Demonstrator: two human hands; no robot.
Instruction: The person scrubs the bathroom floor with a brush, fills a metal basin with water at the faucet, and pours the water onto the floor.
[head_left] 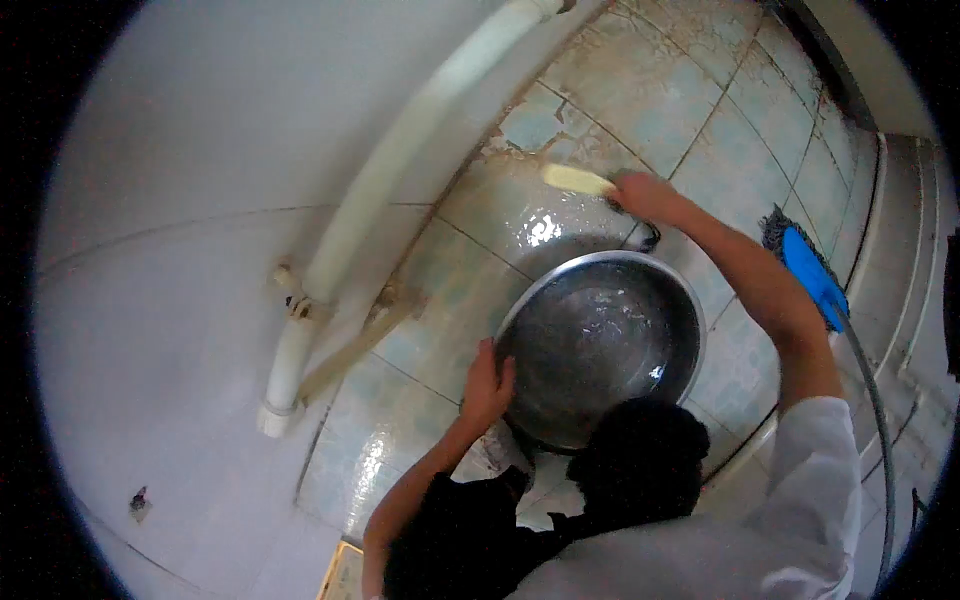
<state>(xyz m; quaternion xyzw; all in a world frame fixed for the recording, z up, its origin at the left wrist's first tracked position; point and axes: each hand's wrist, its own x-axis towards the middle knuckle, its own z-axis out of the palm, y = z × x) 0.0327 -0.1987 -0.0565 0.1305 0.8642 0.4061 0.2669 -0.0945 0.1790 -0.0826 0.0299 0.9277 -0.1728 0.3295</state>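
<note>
Right hand point(648, 197), upper centre-right of frame: fingers are wrapping the right end of a pale yellow tool point(577, 180); its free end is pointing left over wet floor tiles point(470, 250); exact tool type, can't tell. Left hand point(488, 385), centre: is clamping the left rim of a metal basin point(590, 340), which is sitting mid-frame, shining inside. Blue mop head point(805, 265) is resting right of frame; white pipe point(400, 150) is running along upper left.

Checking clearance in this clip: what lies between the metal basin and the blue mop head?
In the head view, the right forearm crosses between the metal basin and the mop head, above tiled floor.
</note>
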